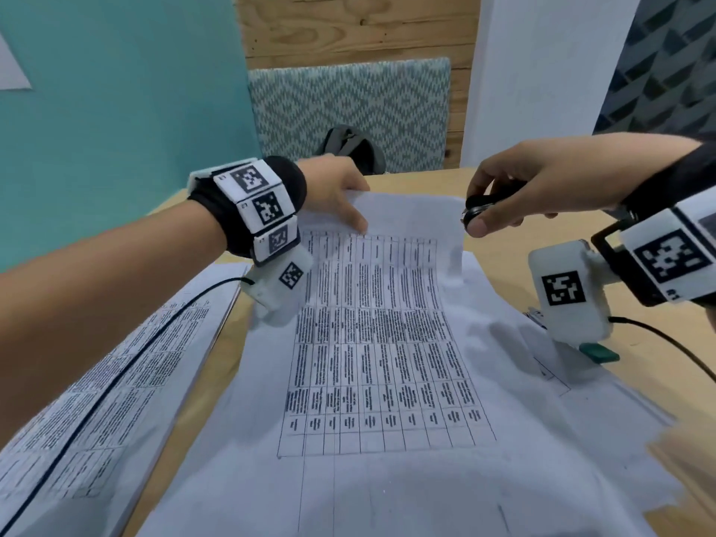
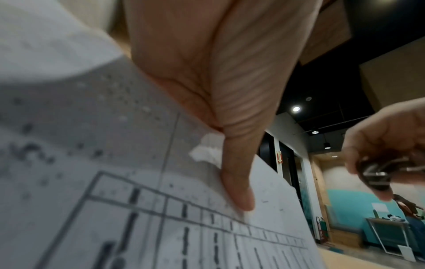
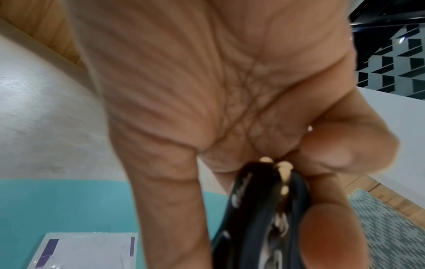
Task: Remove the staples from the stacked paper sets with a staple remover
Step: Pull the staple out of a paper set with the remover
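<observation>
A printed paper set (image 1: 379,343) with a table grid lies over more sheets in the middle of the wooden table (image 1: 499,242). My left hand (image 1: 341,195) pinches its far left corner and lifts that edge; the thumb (image 2: 239,191) lies on top of the sheet (image 2: 161,218). My right hand (image 1: 515,191) hovers just right of the lifted far edge and grips a black staple remover (image 1: 482,207) with metal jaws, squeezed between thumb and fingers. The right wrist view shows the staple remover (image 3: 257,218) held against the palm. No staple is visible.
A second stack of printed sheets (image 1: 116,374) lies at the left, crossed by a black cable. A stapler with a teal base (image 1: 596,352) sits on papers at the right. A dark bag (image 1: 352,149) rests beyond the table's far edge, against a patterned panel.
</observation>
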`<control>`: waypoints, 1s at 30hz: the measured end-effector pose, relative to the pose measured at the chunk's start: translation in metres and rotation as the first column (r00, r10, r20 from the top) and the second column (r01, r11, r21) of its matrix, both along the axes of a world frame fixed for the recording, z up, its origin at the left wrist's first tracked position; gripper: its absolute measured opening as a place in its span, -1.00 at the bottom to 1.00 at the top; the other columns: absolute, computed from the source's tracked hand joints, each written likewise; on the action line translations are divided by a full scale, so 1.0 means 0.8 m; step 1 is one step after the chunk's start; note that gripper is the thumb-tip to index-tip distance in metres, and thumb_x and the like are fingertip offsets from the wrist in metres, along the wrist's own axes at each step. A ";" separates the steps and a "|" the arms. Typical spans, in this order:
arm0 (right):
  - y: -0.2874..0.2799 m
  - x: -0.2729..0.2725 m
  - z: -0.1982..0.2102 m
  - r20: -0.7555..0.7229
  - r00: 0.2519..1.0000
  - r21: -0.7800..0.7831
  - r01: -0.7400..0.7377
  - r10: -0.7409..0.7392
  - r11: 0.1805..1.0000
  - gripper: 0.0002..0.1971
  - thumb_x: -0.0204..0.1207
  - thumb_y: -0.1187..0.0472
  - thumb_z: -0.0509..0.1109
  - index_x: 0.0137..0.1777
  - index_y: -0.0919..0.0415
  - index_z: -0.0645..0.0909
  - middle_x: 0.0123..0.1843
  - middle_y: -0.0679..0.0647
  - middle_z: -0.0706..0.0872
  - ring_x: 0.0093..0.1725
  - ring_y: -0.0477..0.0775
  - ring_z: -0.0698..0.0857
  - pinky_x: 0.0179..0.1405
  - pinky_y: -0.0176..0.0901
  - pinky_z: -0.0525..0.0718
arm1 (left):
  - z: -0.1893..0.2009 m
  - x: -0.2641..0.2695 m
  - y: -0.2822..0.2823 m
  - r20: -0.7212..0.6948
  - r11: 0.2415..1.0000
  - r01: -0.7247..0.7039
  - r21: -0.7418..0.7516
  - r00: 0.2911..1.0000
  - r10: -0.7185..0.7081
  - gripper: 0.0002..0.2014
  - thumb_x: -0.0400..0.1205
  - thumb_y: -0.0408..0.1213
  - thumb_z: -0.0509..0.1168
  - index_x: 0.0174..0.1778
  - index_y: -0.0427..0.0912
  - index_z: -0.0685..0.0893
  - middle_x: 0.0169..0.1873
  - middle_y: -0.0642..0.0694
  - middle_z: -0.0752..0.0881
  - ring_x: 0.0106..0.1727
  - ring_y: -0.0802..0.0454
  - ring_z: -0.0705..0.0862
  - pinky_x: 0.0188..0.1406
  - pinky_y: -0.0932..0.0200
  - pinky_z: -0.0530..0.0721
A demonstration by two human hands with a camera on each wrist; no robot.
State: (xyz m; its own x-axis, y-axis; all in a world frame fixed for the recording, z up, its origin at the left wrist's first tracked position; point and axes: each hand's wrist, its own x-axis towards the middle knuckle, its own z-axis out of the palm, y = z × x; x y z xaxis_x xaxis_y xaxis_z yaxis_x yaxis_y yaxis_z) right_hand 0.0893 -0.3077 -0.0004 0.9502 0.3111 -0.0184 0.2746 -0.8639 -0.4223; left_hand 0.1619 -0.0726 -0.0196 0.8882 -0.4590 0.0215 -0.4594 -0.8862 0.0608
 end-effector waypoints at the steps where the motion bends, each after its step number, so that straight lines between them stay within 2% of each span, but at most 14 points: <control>1: -0.001 0.000 0.001 0.005 1.000 0.006 0.009 -0.009 1.000 -0.64 0.24 -0.13 0.54 -0.04 0.04 0.66 -0.29 0.04 0.69 -0.23 0.06 0.58 -0.34 -0.17 0.46 | 0.010 -0.003 0.002 0.028 1.000 -0.015 0.012 1.000 0.015 -0.68 0.48 -0.02 0.44 -0.07 -0.23 0.72 -0.17 -0.22 0.73 -0.18 -0.17 0.63 -0.23 0.04 0.56; 4: -0.004 -0.001 0.004 0.048 0.998 0.011 0.031 -0.032 0.999 -0.65 0.25 -0.12 0.54 -0.05 0.05 0.65 -0.30 0.04 0.69 -0.28 0.03 0.57 -0.37 -0.19 0.45 | 0.040 -0.018 0.007 0.137 0.997 -0.078 0.004 0.988 0.077 -0.69 0.47 0.02 0.42 -0.24 -0.20 0.68 -0.32 -0.27 0.60 -0.39 -0.06 0.46 -0.40 0.12 0.34; 6: -0.005 -0.005 0.008 0.071 0.996 0.006 0.044 -0.045 0.999 -0.65 0.29 -0.09 0.53 -0.02 0.08 0.63 -0.28 0.07 0.69 -0.33 0.01 0.54 -0.40 -0.21 0.44 | 0.061 -0.029 0.008 0.224 0.994 -0.100 -0.050 0.968 0.109 -0.68 0.47 0.01 0.42 -0.32 -0.20 0.60 -0.36 -0.34 0.50 -0.43 -0.07 0.45 -0.42 0.11 0.38; 8: -0.005 -0.009 0.011 0.106 0.993 0.036 0.053 -0.056 0.998 -0.64 0.32 -0.05 0.53 0.03 0.11 0.61 -0.25 0.10 0.69 -0.35 0.01 0.52 -0.42 -0.21 0.42 | 0.082 -0.037 0.009 0.335 0.989 -0.088 -0.115 0.934 0.122 -0.66 0.49 0.00 0.43 -0.23 -0.26 0.63 -0.45 -0.20 0.51 -0.40 -0.09 0.47 -0.41 0.12 0.39; 10: -0.006 -0.011 0.015 0.169 0.982 0.079 0.066 -0.079 0.995 -0.64 0.36 -0.01 0.52 0.08 0.14 0.60 -0.20 0.09 0.70 -0.36 -0.02 0.52 -0.44 -0.22 0.40 | 0.106 -0.044 0.010 0.444 0.986 -0.053 -0.156 0.888 0.118 -0.73 0.49 -0.01 0.43 -0.15 -0.16 0.67 -0.33 0.08 0.54 -0.35 0.00 0.45 -0.42 0.20 0.32; 13: -0.010 -0.015 0.023 0.293 0.949 0.130 0.077 -0.113 0.989 -0.64 0.38 0.03 0.52 0.11 0.16 0.60 -0.05 0.03 0.68 -0.39 -0.07 0.50 -0.46 -0.24 0.38 | 0.140 -0.058 0.010 0.578 0.983 0.001 -0.184 0.809 0.107 -0.79 0.53 -0.09 0.40 -0.10 -0.17 0.68 -0.33 -0.04 0.60 -0.39 0.05 0.46 -0.42 0.23 0.35; 15: -0.013 -0.017 0.029 0.344 0.930 0.198 0.062 -0.128 0.978 -0.62 0.34 0.04 0.54 0.12 0.15 0.61 0.02 0.01 0.65 -0.33 0.07 0.58 -0.39 -0.16 0.52 | 0.158 -0.070 0.008 0.642 0.969 0.065 -0.237 0.759 0.106 -0.74 0.58 -0.16 0.35 0.07 -0.25 0.67 -0.16 -0.12 0.65 -0.22 0.03 0.49 -0.24 0.31 0.41; 17: -0.014 -0.017 0.035 0.390 0.911 0.292 0.017 -0.135 0.956 -0.55 0.25 0.04 0.59 0.13 0.14 0.62 0.14 0.04 0.59 -0.22 0.13 0.66 -0.32 -0.14 0.64 | 0.169 -0.088 0.006 0.758 0.972 0.076 -0.223 0.640 0.124 -0.74 0.62 -0.13 0.28 0.12 -0.20 0.65 -0.07 -0.10 0.64 -0.08 -0.02 0.54 -0.14 0.25 0.41; 19: -0.013 -0.020 0.041 0.400 0.910 0.441 -0.088 -0.108 0.893 -0.44 0.09 0.05 0.58 0.14 0.16 0.65 0.22 -0.04 0.52 -0.27 -0.05 0.68 -0.43 -0.34 0.64 | 0.173 -0.109 0.005 0.870 0.987 0.047 -0.156 0.479 0.114 -0.75 0.64 -0.08 0.22 0.09 -0.15 0.65 -0.08 -0.10 0.66 0.04 -0.12 0.59 -0.04 0.08 0.42; 21: -0.011 -0.029 0.046 0.371 0.928 0.593 -0.204 -0.040 0.779 -0.43 0.01 0.07 0.55 0.11 0.14 0.67 0.26 -0.15 0.49 -0.33 -0.23 0.70 -0.48 -0.46 0.59 | 0.170 -0.128 0.005 0.936 0.995 0.063 -0.075 0.348 0.048 -0.76 0.62 -0.04 0.22 -0.01 -0.12 0.66 -0.16 -0.12 0.68 0.01 -0.17 0.62 -0.11 0.00 0.46; 23: -0.011 -0.035 0.048 0.340 0.937 0.688 -0.306 0.080 0.658 -0.47 -0.01 -0.01 0.63 0.04 0.03 0.70 0.26 -0.10 0.57 -0.29 -0.22 0.73 -0.44 -0.46 0.59 | 0.161 -0.143 0.005 0.956 0.993 0.115 -0.021 0.293 -0.013 -0.77 0.59 -0.01 0.25 -0.14 -0.08 0.66 -0.26 -0.12 0.69 -0.11 -0.18 0.63 -0.28 0.05 0.37; 26: -0.012 -0.035 0.047 0.336 0.910 0.739 -0.415 0.243 0.531 -0.35 -0.25 -0.18 0.73 -0.04 -0.08 0.77 -0.10 -0.04 0.79 -0.29 -0.17 0.71 -0.43 -0.43 0.59 | 0.151 -0.160 0.010 0.919 0.984 0.180 0.007 0.387 -0.078 -0.68 0.55 0.06 0.24 -0.33 -0.12 0.59 -0.51 0.09 0.45 -0.35 -0.02 0.45 -0.38 0.18 0.25; 28: -0.014 -0.035 0.048 0.325 0.886 0.754 -0.454 0.331 0.474 -0.32 -0.27 -0.14 0.74 -0.03 -0.06 0.78 -0.17 0.00 0.80 -0.31 -0.12 0.70 -0.45 -0.40 0.57 | 0.154 -0.167 0.016 0.842 0.966 0.256 -0.036 0.529 -0.109 -0.63 0.51 0.16 0.23 -0.39 -0.08 0.49 -0.62 0.11 0.36 -0.46 0.16 0.32 -0.48 0.21 0.21; 30: -0.015 -0.039 0.050 0.283 0.867 0.760 -0.463 0.410 0.456 -0.31 -0.27 -0.09 0.76 -0.02 0.00 0.79 -0.17 0.06 0.80 -0.33 -0.08 0.70 -0.46 -0.38 0.59 | 0.161 -0.168 0.022 0.728 0.941 0.319 -0.116 0.672 -0.138 -0.61 0.43 0.27 0.22 -0.40 -0.01 0.47 -0.61 0.11 0.42 -0.49 0.19 0.35 -0.48 0.17 0.31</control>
State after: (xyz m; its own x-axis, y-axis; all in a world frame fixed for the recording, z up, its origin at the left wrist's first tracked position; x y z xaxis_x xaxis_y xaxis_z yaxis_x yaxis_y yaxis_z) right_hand 0.0584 -0.3198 0.0393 0.6767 0.5457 0.4943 0.5615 0.0518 -0.8258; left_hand 0.0278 -0.0548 0.1092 0.4357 -0.5474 0.7145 -0.6321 -0.7512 -0.1901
